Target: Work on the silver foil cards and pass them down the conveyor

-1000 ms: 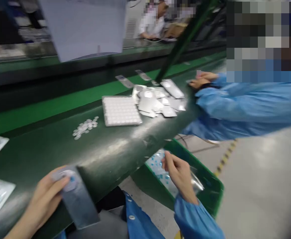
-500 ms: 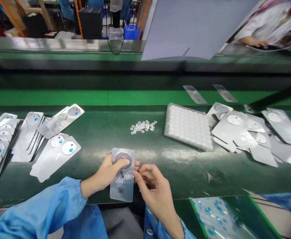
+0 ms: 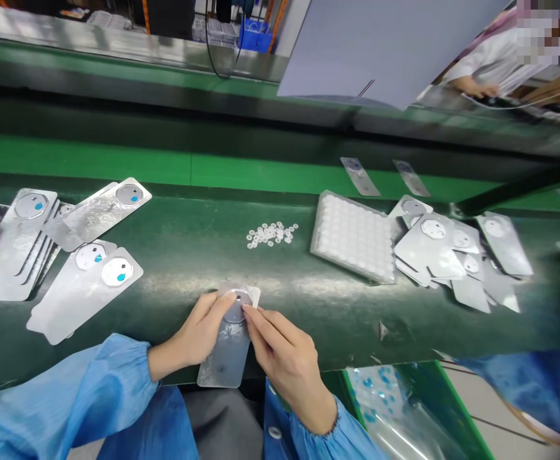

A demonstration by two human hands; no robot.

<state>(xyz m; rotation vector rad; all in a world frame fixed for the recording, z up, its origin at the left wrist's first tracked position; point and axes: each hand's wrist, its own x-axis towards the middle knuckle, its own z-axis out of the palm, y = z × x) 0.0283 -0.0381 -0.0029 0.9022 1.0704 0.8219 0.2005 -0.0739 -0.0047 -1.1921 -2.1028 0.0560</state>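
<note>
My left hand (image 3: 198,332) grips a silver, rectangular phone back cover (image 3: 227,358) at its upper left side, thumb lying against the round camera area. The cover is tilted over the table's front edge, its camera end away from me. My right hand (image 3: 287,358) has thumb and index finger pinched together on the right rim of that camera area. Whatever lies between those fingertips is hidden or too small to make out. No blue dot shows on the held cover, though my fingers hide part of its ring.
Covers with blue dots (image 3: 90,287) lie stacked on the left. Small clear rings (image 3: 272,234) are heaped mid-table, beside a tray of white pieces (image 3: 351,236). More covers (image 3: 435,249) pile up on the right. Below the edge sits a green-rimmed bin with a plastic bag (image 3: 380,396).
My right hand has moved from the cover's right edge onto its camera area, fingertips pinched there. My left thumb has shifted left on the cover. The view has tilted down and turned slightly right.
</note>
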